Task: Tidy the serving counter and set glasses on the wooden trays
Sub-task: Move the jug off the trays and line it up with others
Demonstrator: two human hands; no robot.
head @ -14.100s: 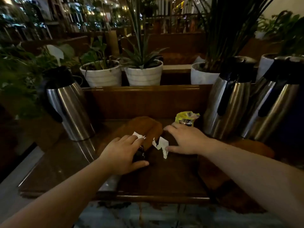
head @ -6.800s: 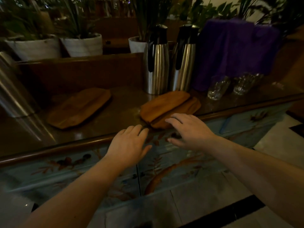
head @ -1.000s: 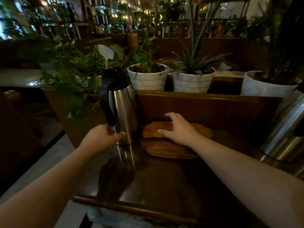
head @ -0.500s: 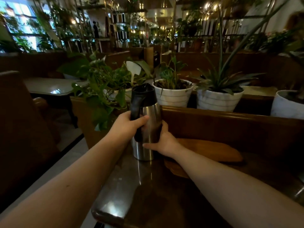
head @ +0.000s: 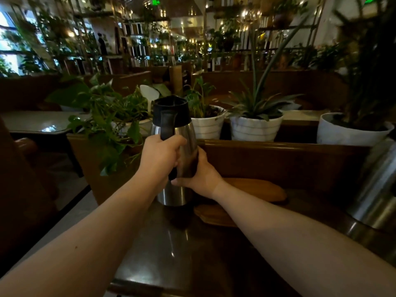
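Note:
A steel thermos jug (head: 184,136) with a black lid and black handle stands at the left end of the dark counter (head: 171,249). My left hand (head: 159,160) is wrapped around its handle. My right hand (head: 203,174) presses against the jug's lower right side. Two stacked wooden trays (head: 257,189) lie just right of the jug, behind my right wrist. No glasses are in view.
A second steel jug (head: 377,189) stands at the right edge. Behind the wooden back rail (head: 278,146) sit white plant pots (head: 255,129) and a leafy trailing plant (head: 102,116) at the left. The counter ends just left of the jug; floor lies below.
My left hand has closed fully around the jug's handle and my right hand has slid lower on its body. The jug's handle now faces me more squarely.

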